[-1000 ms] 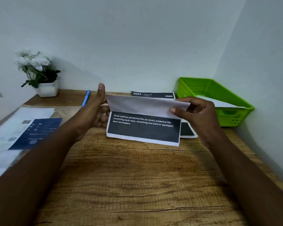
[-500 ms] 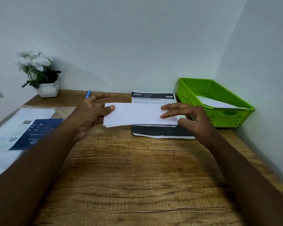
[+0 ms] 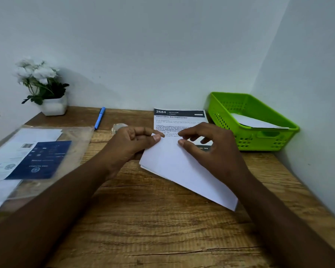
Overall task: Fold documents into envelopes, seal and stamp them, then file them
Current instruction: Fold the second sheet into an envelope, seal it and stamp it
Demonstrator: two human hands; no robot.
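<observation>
A folded white document point(image 3: 182, 171) lies slantwise on the wooden desk point(image 3: 143, 229), its far end toward the wall and its near end pointing right. My left hand point(image 3: 135, 140) pinches the far left corner of it with thumb and forefinger. My right hand point(image 3: 211, 149) lies on the sheet's far right part, thumb and fingertips at its far edge. Behind it a printed sheet headed 2684 point(image 3: 179, 118) lies flat. The green basket point(image 3: 255, 120) at the back right holds a white envelope point(image 3: 253, 120).
A clear plastic sleeve with white and blue papers point(image 3: 33, 157) covers the desk's left side. A blue pen point(image 3: 100, 118) and a white pot of flowers point(image 3: 46, 88) stand at the back left. A small round thing point(image 3: 120, 126) shows behind my left hand. Walls close the back and right.
The sheet went from held up half folded to folded flat, then turned slantwise with its near end swung toward me and right. Both hands now sit at its far end.
</observation>
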